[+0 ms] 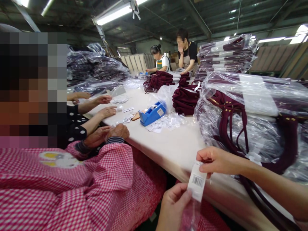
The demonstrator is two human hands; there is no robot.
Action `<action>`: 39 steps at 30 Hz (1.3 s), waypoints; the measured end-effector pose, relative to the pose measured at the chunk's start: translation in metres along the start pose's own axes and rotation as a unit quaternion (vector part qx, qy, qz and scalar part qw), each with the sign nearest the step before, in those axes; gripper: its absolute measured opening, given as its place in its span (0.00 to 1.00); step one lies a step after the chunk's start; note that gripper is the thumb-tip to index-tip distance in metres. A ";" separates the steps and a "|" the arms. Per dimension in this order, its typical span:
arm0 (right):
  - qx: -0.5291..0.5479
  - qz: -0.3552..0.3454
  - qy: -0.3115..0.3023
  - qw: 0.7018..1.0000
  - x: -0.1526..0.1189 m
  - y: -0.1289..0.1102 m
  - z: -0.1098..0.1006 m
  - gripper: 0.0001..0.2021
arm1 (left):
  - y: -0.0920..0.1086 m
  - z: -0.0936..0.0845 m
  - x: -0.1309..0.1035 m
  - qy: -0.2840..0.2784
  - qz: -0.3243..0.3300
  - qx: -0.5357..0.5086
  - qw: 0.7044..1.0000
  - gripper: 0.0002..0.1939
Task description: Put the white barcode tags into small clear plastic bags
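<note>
Just off the table's front edge, a white barcode tag [197, 180] is stretched between my two hands. My left hand [175, 205] pinches its lower end with thumb and fingers, where a strip of clear plastic hangs below. At the upper end, my right hand [215, 162] grips the tag between thumb and fingertips. Close to my right forearm lie maroon handbags [228, 109] wrapped in clear plastic, with a maroon handle [290, 144] sticking out.
A blue tape dispenser [152, 114] stands on the white table [154, 144] beside loose white tags [166, 123]. Unwrapped maroon bags [185, 99] lie beyond. At left, a co-worker in a pink checked smock [96, 183] sits close; others work farther along. Bagged goods [93, 67] are piled at the back left.
</note>
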State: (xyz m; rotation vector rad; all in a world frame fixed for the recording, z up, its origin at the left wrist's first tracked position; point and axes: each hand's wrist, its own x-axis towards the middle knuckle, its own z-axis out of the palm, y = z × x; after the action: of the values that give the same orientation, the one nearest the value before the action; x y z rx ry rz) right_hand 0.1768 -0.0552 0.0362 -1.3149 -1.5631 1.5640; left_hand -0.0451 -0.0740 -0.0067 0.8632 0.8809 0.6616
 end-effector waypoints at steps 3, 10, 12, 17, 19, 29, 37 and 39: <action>-0.027 0.003 0.009 1.000 -0.001 0.002 0.001 0.01 | 0.000 0.000 0.001 0.001 0.018 0.015 1.000 0.11; -0.029 0.031 -0.016 0.999 -0.002 0.002 -0.004 0.02 | -0.012 0.002 0.005 -0.009 0.009 0.001 1.000 0.12; -0.009 0.038 -0.024 0.999 -0.004 -0.001 -0.009 0.02 | -0.010 0.005 0.002 -0.016 -0.009 -0.030 0.999 0.13; 0.010 0.057 -0.031 0.998 -0.006 -0.003 -0.015 0.03 | -0.009 0.008 -0.005 -0.002 -0.050 -0.084 0.995 0.12; 0.009 0.063 -0.026 0.998 -0.006 0.000 -0.013 0.02 | -0.011 0.007 -0.004 0.025 -0.036 -0.050 0.998 0.12; -0.001 0.059 -0.014 0.998 -0.003 0.006 -0.003 0.03 | -0.023 0.008 0.005 0.073 0.026 0.001 0.997 0.11; 0.010 0.069 -0.036 0.997 -0.001 0.018 -0.001 0.03 | -0.038 0.003 0.016 0.078 0.031 -0.001 0.996 0.16; 0.012 0.067 -0.046 0.997 0.000 0.020 0.000 0.03 | -0.038 0.002 0.017 0.076 0.028 -0.002 0.997 0.17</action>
State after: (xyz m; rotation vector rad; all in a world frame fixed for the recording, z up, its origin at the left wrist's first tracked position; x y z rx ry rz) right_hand 0.1820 -0.0585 0.0176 -1.3767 -1.5343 1.7424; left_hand -0.0296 -0.0805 -0.0451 0.8437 0.9945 0.7858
